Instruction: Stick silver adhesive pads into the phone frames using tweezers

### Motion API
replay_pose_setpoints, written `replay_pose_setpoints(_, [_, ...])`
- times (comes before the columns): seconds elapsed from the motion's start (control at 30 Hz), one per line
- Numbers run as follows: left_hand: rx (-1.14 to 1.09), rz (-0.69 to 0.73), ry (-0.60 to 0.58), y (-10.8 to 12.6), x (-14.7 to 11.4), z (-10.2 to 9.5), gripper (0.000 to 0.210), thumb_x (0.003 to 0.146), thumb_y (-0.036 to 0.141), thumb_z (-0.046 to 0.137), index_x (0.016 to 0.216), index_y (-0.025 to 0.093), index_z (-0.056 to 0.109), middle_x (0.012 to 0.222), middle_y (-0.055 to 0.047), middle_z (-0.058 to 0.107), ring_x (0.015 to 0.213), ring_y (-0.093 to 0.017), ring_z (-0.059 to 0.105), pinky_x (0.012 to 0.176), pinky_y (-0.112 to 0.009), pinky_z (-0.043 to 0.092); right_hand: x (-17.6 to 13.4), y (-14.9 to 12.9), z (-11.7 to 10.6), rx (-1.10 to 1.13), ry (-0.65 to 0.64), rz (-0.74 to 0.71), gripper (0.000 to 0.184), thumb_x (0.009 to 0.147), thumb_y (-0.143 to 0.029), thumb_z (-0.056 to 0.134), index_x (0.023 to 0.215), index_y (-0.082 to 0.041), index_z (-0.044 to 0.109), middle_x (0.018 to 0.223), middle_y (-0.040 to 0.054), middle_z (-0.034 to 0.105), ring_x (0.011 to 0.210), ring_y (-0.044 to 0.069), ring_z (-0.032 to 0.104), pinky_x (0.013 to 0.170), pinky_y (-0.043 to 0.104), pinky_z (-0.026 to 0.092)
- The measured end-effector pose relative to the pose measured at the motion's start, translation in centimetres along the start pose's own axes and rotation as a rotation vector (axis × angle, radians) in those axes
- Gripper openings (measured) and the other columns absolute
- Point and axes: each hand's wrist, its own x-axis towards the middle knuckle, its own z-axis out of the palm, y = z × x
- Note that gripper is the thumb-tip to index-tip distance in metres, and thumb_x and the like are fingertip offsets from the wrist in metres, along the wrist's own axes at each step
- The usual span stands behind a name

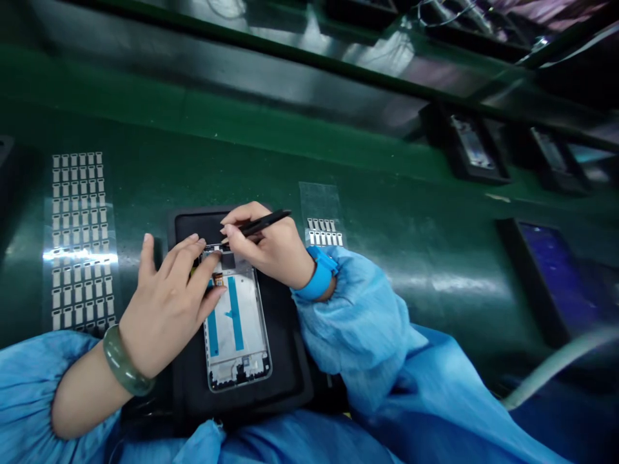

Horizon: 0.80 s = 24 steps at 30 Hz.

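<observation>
An opened phone frame (pixel 249 322), silver inside with blue adhesive strips, lies on a black padded tray (pixel 285 361). My left hand (pixel 169 299), fingers spread, rests over the phone's upper left; its index finger and thumb touch the phone beside a small orange flex piece (pixel 218 280). My right hand (pixel 273 248) is closed around a slim black pen-like tool (pixel 265 222). Its pale tip points down at the phone's top edge, near my left fingertips. Whether the tip touches anything is too small to tell.
On the left lies a clear sheet with rows of small metal-coloured pieces (pixel 80 222). A smaller such sheet (pixel 322 200) is beyond my right wrist. Black trays with phones (pixel 471 145) stand at the back right, and a black tray with a purple-blue surface (pixel 556 270) sits at right.
</observation>
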Motion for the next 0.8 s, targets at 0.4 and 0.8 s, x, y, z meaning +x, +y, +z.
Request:
replay_pose_setpoints(0.4, [-0.063, -0.024, 0.013, -0.2, 0.2, 0.3, 0.032, 0.088, 0.029, 0.048, 0.116, 0.016, 0.057, 0.118, -0.018, 0.056, 0.117, -0.033, 0.05, 0.101, -0.069, 0.021, -0.2, 0.9, -0.1, 0.026, 0.091, 0.095, 0.012, 0.089, -0.025, 0.046, 0.09, -0.018, 0.056, 0.079, 0.0006, 0.064, 0.068, 0.01, 0.061, 0.063, 0.023, 0.049])
replay_pose_setpoints(0.8, [-0.164, -0.125, -0.014, 0.3, 1.1, 1.0, 0.027, 0.088, 0.036, 0.048, 0.113, 0.025, 0.053, 0.122, -0.011, 0.053, 0.126, -0.024, 0.04, 0.103, -0.069, 0.013, 0.7, 5.6, -4.8, -0.766, -0.308, -0.045, 0.028, 0.091, -0.035, 0.04, 0.103, -0.018, 0.059, 0.094, 0.012, 0.064, 0.078, 0.027, 0.065, 0.068, 0.039, 0.052])
